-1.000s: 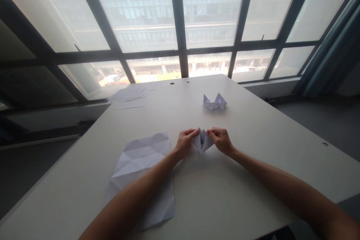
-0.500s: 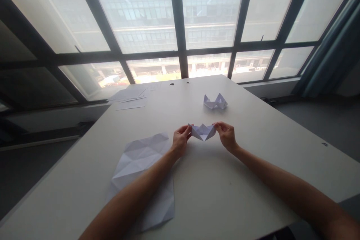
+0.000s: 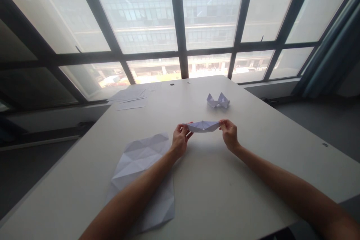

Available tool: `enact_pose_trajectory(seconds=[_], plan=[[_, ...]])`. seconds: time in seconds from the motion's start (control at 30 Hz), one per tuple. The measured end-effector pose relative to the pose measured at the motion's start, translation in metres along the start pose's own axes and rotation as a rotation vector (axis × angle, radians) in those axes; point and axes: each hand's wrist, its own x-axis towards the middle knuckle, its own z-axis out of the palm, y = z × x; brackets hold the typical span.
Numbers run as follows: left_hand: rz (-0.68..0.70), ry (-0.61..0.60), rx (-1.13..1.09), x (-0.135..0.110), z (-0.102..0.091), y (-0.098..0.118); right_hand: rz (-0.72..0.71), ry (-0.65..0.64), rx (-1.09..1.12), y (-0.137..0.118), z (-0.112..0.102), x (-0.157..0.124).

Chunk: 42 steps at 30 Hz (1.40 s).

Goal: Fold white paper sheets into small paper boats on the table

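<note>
A white folded paper boat (image 3: 203, 126) is stretched lengthwise between my two hands, a little above the white table (image 3: 213, 191). My left hand (image 3: 180, 138) pinches its left end, and my right hand (image 3: 229, 134) pinches its right end between thumb and fingers. A small peak stands up at the middle of the boat's long hull. Farther back and to the right, another folded paper piece (image 3: 218, 100) with two raised points rests on the table. Under my left forearm lies a creased sheet of paper (image 3: 143, 161), partly hidden by the arm.
Several flat paper sheets (image 3: 131, 97) lie at the table's back left. Large framed windows (image 3: 146, 11) rise behind the table, and a blue-grey curtain (image 3: 323, 56) hangs at the right. The table's right edge runs beside my right arm.
The paper between my hands has gone from a short, V-dipped shape to a long, straight boat. My right hand has moved slightly right. The folded piece behind has shifted a little right.
</note>
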Motion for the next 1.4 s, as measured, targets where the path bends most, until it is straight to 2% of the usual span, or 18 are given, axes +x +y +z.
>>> enact_pose_trajectory(seconds=[0.13,0.2,0.23,0.33,0.43,0.47,0.53,0.63,0.8,1.1,1.23,1.4], plan=[[-0.012,0.028,0.010,0.000,-0.001,0.001,0.023,-0.088,0.001,0.002,0.000,-0.001],[-0.009,0.033,0.018,0.000,-0.001,0.000,0.031,-0.118,-0.023,0.003,-0.002,0.012],[-0.008,0.035,0.024,0.000,-0.002,0.000,0.031,-0.112,-0.055,0.003,-0.004,0.024],[-0.015,0.036,0.048,0.001,-0.002,-0.001,-0.082,0.054,-0.310,0.002,-0.011,0.084],[-0.024,0.030,0.054,0.001,-0.002,-0.002,-0.176,0.039,-0.654,0.001,-0.014,0.155],[-0.028,0.025,0.053,0.000,-0.001,-0.002,-0.186,-0.002,-0.750,0.001,-0.012,0.176],[-0.044,0.014,0.051,0.000,0.000,-0.002,-0.137,-0.171,-0.886,0.002,-0.003,0.208],[-0.071,0.008,0.054,-0.001,0.000,-0.001,-0.011,-0.380,-1.019,0.008,0.018,0.235],[-0.096,0.010,0.052,0.000,-0.002,-0.001,0.060,-0.484,-1.078,0.024,0.051,0.246],[-0.115,0.012,0.052,0.000,0.000,0.001,0.068,-0.654,-1.049,0.034,0.087,0.239],[-0.105,0.006,0.052,-0.001,0.001,0.001,0.042,-0.656,-1.049,0.030,0.093,0.239],[-0.112,0.008,0.055,-0.001,0.001,0.001,0.043,-0.602,-1.091,0.033,0.086,0.243]])
